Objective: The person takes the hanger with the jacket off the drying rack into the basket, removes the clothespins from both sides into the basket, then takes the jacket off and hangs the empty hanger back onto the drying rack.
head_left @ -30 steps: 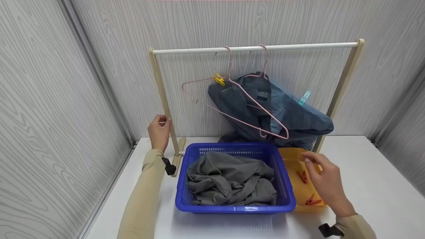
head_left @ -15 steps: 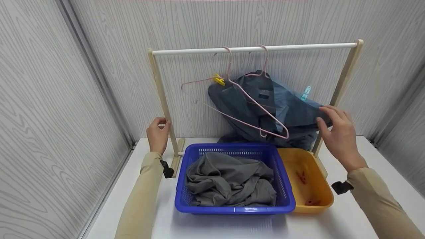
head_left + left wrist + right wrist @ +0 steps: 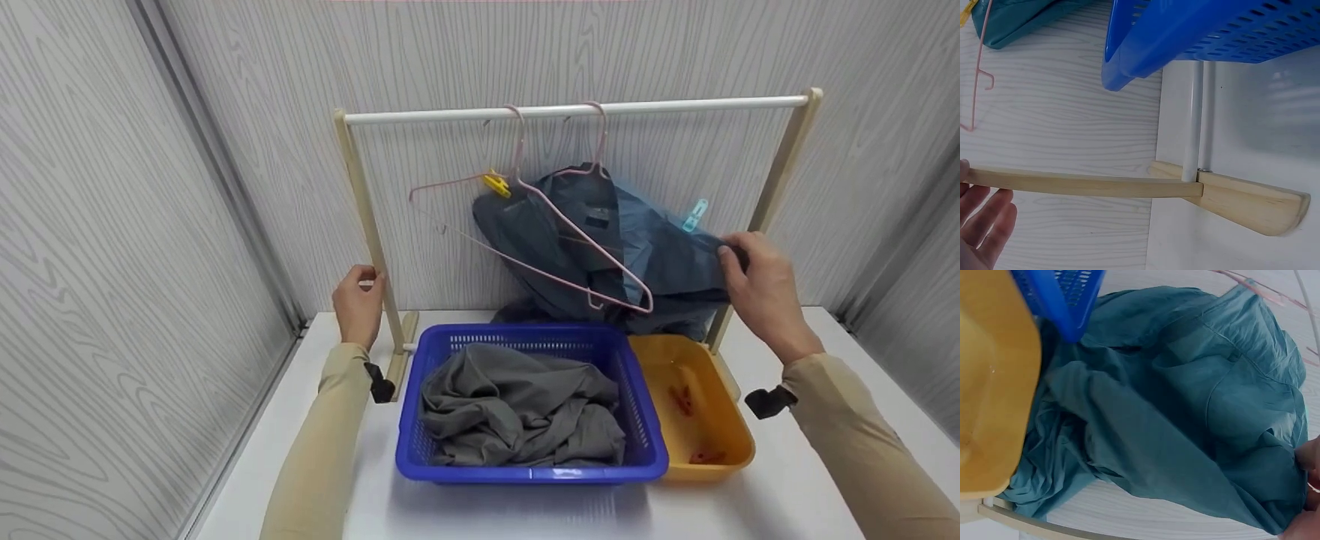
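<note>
A dark teal garment hangs on a pink hanger from the white rail of a drying rack. My right hand pinches the garment's right end between thumb and fingers; the right wrist view shows the cloth drawn toward the fingertips. Near that hand a light blue clothespin sits on the garment's upper edge, and a yellow clothespin is at its left side. My left hand holds the rack's left wooden post between thumb and fingers. A second pink hanger hangs bare in front.
On the white table a blue basket holds crumpled grey cloth. Beside it stands a yellow bin with red clothespins inside. Patterned panels rise behind and at both sides.
My right hand has moved up from above the yellow bin to the garment's right end and taken hold of it. The light blue clothespin has shifted slightly. My left hand stays on the post.
</note>
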The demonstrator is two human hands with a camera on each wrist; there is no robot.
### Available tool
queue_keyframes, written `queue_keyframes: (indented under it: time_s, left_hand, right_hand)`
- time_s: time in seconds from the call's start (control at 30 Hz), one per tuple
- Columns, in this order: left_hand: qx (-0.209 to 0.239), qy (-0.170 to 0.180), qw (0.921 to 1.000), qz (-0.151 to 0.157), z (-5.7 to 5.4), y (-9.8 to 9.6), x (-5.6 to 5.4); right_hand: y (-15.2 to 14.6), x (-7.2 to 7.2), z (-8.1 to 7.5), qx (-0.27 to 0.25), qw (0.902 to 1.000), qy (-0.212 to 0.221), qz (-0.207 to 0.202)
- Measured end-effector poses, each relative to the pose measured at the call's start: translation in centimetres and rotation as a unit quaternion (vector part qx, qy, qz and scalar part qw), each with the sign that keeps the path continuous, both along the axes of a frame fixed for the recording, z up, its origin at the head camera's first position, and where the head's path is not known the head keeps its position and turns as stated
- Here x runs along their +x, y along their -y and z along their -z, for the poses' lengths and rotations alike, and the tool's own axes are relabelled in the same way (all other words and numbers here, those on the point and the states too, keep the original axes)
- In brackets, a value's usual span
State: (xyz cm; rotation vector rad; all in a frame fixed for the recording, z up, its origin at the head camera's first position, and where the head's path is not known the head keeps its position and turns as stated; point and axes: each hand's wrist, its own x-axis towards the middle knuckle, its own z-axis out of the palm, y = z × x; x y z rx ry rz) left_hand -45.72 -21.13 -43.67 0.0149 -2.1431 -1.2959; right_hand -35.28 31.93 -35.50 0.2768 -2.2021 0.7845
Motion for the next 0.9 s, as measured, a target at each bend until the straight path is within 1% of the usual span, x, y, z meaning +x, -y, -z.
queue_keyframes:
  time_s: [0.17, 0.3, 0.47, 0.63, 0.73, 0.9]
  left_hand:
    - [-0.002, 0.0, 1.0, -0.004, 0.0, -0.1, -0.1]
    - [-0.002, 0.002, 1.0, 0.003, 0.0, -0.1, -0.1]
    - [0.001, -0.003, 1.0, 0.001, -0.1, -0.1, -0.1]
    - [0.0, -0.011, 0.9999, 0.001, 0.0, 0.0, -0.1]
    - [0.003, -0.008, 1.0, 0.001, 0.1, -0.1, 0.0]
    - [0.004, -0.005, 1.0, 0.003, -0.1, -0.3, 0.1]
  right_hand:
    - [0.1, 0.0, -0.4, -0.007, 0.9999, -0.009, 0.011]
    - [-0.4, 0.4, -0.8, -0.022, 0.9994, -0.013, 0.025]
    - [-1.3, 1.0, -0.8, -0.034, 0.9986, -0.006, 0.04]
    - [-2.4, 1.7, -0.2, -0.037, 0.998, 0.006, 0.051]
    - [-3.1, 2.0, 0.6, -0.04, 0.9979, 0.018, 0.048]
    - [-4.2, 2.6, 2.1, -0.039, 0.9968, 0.046, 0.052]
